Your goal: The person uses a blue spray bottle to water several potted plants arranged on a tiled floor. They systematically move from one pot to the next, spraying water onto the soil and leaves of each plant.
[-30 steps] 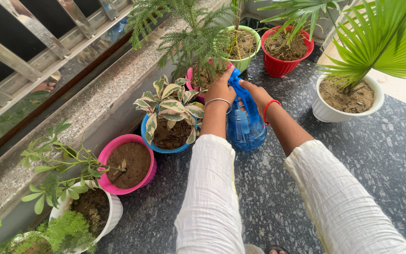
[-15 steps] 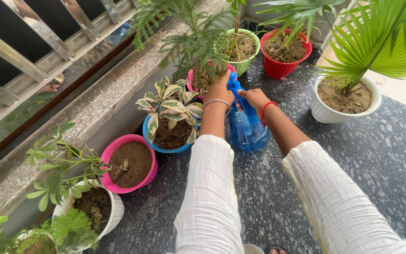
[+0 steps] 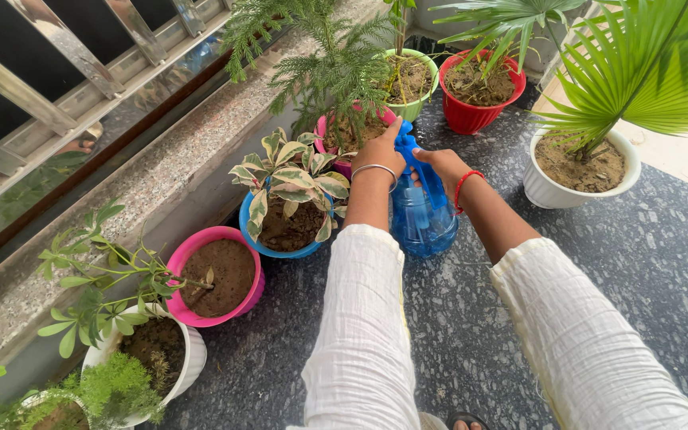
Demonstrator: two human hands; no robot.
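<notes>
Both hands meet on a blue spray bottle (image 3: 422,215) that stands on the dark speckled floor (image 3: 646,263). The left hand (image 3: 380,151), a silver bangle at its wrist, is closed round the blue spray head from the left. The right hand (image 3: 439,166), a red thread at its wrist, grips the head from the right, fingers wrapped on it. White sleeves cover both forearms.

Just left of the bottle sits a blue pot (image 3: 280,248) with a variegated plant, and behind the hands a pink pot (image 3: 322,127) holding a feathery green plant. Farther back stand a green pot (image 3: 420,105) and a red pot (image 3: 475,118). To the right is a white pot (image 3: 555,191) with a fan palm. Nearer left lies a magenta pot (image 3: 189,309) of bare soil.
</notes>
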